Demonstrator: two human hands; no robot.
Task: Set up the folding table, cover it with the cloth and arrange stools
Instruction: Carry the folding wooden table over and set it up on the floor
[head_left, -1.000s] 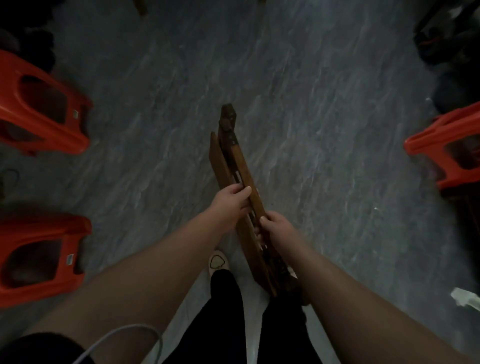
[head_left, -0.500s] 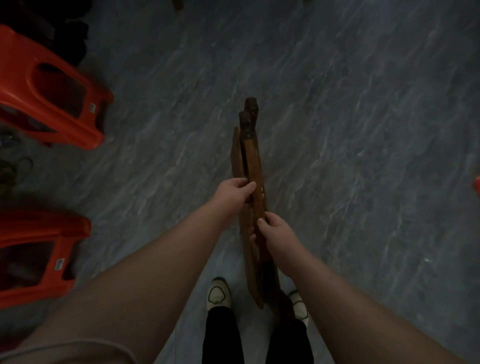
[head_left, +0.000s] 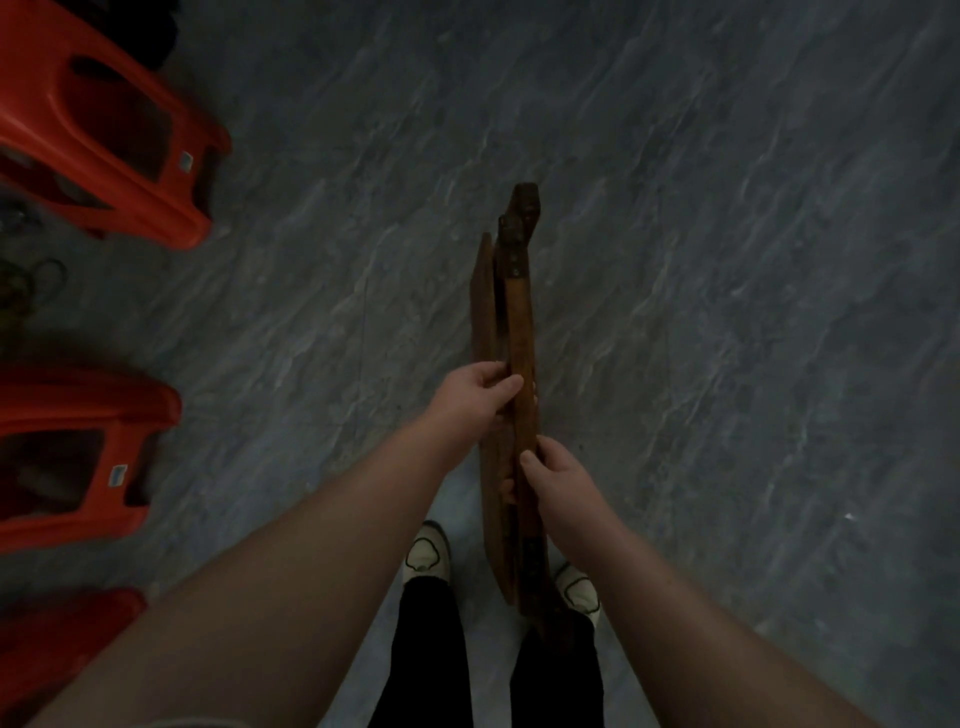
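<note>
A folded brown wooden table (head_left: 517, 312) stands on edge in front of me, seen from above as a narrow stack of slats with a metal hinge at its far end. My left hand (head_left: 475, 397) grips its upper edge from the left, fingers curled over the wood. My right hand (head_left: 553, 478) grips the same edge closer to my body, thumb on top. Red plastic stools stand at the left: one at the far left (head_left: 104, 124), one at mid left (head_left: 78, 457), and part of a third (head_left: 57, 639) below it. No cloth is in view.
The floor (head_left: 727, 312) is grey marbled tile, dimly lit. My feet in white shoes (head_left: 426, 556) stand just behind the table's near end. Dark cables (head_left: 31, 280) lie between the two upper stools.
The view has swung left: the stools on the right have left the frame and the left stools show larger. The folded table has turned more upright and straight ahead; both hands keep their grip.
</note>
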